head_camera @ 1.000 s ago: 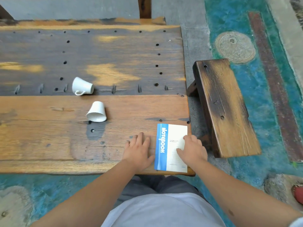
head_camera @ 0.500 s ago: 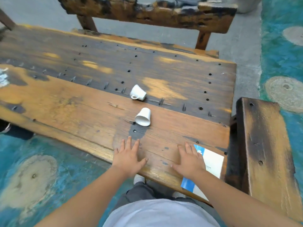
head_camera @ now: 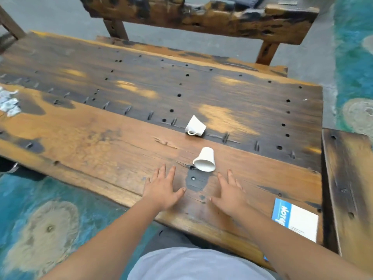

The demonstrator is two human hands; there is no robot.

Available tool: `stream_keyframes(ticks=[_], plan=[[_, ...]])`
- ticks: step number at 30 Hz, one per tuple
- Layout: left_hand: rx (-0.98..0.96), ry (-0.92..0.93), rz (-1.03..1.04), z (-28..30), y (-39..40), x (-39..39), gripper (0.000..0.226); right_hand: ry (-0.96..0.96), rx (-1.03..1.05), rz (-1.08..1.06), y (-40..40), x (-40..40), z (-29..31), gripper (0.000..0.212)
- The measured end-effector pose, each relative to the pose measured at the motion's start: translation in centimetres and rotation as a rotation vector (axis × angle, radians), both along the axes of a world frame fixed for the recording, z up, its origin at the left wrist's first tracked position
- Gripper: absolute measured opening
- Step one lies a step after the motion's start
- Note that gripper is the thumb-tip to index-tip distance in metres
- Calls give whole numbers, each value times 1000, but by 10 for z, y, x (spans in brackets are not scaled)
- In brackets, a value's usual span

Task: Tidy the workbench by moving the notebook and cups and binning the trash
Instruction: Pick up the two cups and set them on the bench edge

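Two white cups lie tipped on their sides in the middle of the wooden workbench: the far cup shows its handle, the near cup has its mouth toward me. My left hand and my right hand are open, fingers spread, just short of the near cup and holding nothing. The blue and white notebook lies flat at the bench's near right corner, partly behind my right forearm. Crumpled white trash sits at the far left edge.
A low wooden stool stands against the bench's right end. A rough wooden bench stands beyond the far edge. The floor is painted teal on the left and right.
My right hand has left the notebook and moved left, toward the near cup. My left hand has moved forward too. The view has swung left and up the bench.
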State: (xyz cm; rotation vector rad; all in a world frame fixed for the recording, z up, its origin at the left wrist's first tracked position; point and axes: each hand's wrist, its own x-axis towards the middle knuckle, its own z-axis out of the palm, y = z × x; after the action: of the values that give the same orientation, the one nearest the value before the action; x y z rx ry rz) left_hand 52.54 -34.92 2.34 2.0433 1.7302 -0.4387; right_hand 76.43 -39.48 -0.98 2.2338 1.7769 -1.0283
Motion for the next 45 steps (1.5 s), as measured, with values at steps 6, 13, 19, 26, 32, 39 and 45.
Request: stream_keyframes(ticks=[6, 13, 19, 26, 32, 39, 45], plan=[[7, -121, -149, -3, 106, -17, 92, 73, 33, -471, 43, -41, -18, 106], [-102, -365, -170, -15, 207, -3, 88, 147, 108, -851, 74, -82, -33, 116], [-150, -581, -169, -28, 253, 34, 74, 241, 100, -1179, 100, -99, -44, 124], [-303, -602, 23, -58, 278, 64, 79, 211, 118, -1191, 118, -92, -51, 108], [-547, -615, 78, -80, 301, 66, 96, 174, 158, -1009, 129, -70, -51, 102], [-470, -599, -76, -89, 306, 63, 100, 121, 202, -779, 147, -37, -49, 101], [-225, -633, -124, -82, 278, 61, 94, 8, 261, -584, 155, -21, -43, 96]])
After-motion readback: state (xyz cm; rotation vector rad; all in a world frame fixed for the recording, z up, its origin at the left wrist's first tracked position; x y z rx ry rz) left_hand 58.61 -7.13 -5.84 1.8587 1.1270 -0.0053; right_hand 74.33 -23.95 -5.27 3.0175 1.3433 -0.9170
